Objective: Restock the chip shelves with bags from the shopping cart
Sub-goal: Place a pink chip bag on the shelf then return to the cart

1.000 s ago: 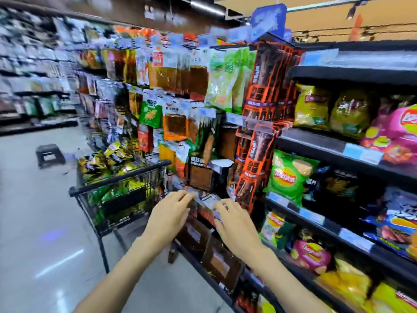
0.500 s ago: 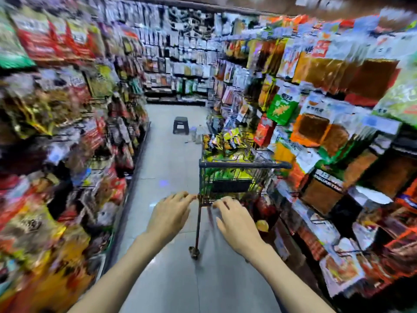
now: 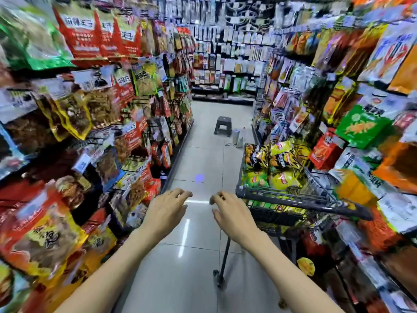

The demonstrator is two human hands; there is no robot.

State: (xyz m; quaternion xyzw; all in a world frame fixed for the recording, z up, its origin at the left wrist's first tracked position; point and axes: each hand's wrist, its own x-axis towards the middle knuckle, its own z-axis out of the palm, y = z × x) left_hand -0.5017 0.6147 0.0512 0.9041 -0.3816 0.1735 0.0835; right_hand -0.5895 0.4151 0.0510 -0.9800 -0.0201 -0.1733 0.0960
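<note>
A black wire shopping cart (image 3: pixel 300 201) stands on the right side of the aisle, against the right-hand shelving. It is piled with chip bags (image 3: pixel 274 163), yellow, green and dark ones. My left hand (image 3: pixel 165 210) and my right hand (image 3: pixel 231 213) hover palm-down over the aisle floor, fingers loosely curled, holding nothing. My right hand is just left of the cart's handle bar and does not touch it. The chip shelves are out of view.
Hanging snack packs (image 3: pixel 90 123) fill the left shelving and more packs (image 3: pixel 361 123) fill the right shelving, leaving a narrow tiled aisle. A small dark stool (image 3: pixel 223 125) and some bottles (image 3: pixel 237 137) stand on the floor farther down. More shelving (image 3: pixel 225 64) closes the far end.
The view has swung left from the chip shelves to look down the aisle. The cart has shifted from the left of my hands to the right of them. Both hands stay empty.
</note>
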